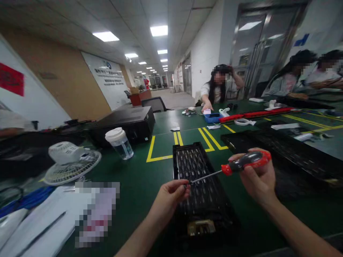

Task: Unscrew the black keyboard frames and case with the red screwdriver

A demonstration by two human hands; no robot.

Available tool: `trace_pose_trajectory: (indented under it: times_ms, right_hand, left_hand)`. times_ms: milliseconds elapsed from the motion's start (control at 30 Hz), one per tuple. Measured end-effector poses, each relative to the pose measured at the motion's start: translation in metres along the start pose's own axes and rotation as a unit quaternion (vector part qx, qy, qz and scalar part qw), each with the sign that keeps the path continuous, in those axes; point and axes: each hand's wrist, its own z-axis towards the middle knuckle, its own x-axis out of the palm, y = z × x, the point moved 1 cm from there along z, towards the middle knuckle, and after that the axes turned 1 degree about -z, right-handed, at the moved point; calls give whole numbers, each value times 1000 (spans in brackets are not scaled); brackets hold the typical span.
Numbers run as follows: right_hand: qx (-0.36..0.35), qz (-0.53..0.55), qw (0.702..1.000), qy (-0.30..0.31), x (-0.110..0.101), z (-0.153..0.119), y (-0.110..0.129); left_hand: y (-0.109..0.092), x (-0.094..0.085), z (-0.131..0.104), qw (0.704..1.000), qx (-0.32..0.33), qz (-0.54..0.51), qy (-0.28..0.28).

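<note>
My right hand (pixel 258 176) is closed around the red and black handle of a screwdriver (pixel 242 162). Its metal shaft slants down to the left, and the tip meets the fingertips of my left hand (pixel 171 192). Those fingers are pinched at the tip on a small dark piece, too small to name. Below both hands lies a long black tray-like housing (pixel 197 157) with rows of oval shapes. A small brownish circuit board (pixel 200 227) sits at its near end.
A lidded clear cup (pixel 119 143), a white fan (pixel 72 164), papers (pixel 50 221) and a black computer case (pixel 128 125) are on the left. Another black panel (pixel 284 153) lies to the right. Across the green table (pixel 160 178), a person reaches toward a blue tray (pixel 213 118).
</note>
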Motion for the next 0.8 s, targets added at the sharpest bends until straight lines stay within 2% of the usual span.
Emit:
trace_pose_trajectory:
  times_ms: [433, 667, 800]
  right_hand:
    - [-11, -39, 999, 14, -2, -5, -1]
    - [-14, -36, 998, 44, -3, -5, 0]
    - [-7, -32, 996, 88, -5, -1, 2]
  left_hand:
    - [2, -2, -4, 1000, -19, 7, 4]
    - [2, -1, -6, 1000, -17, 11, 14]
    - [1, -1, -5, 1000, -15, 19, 13]
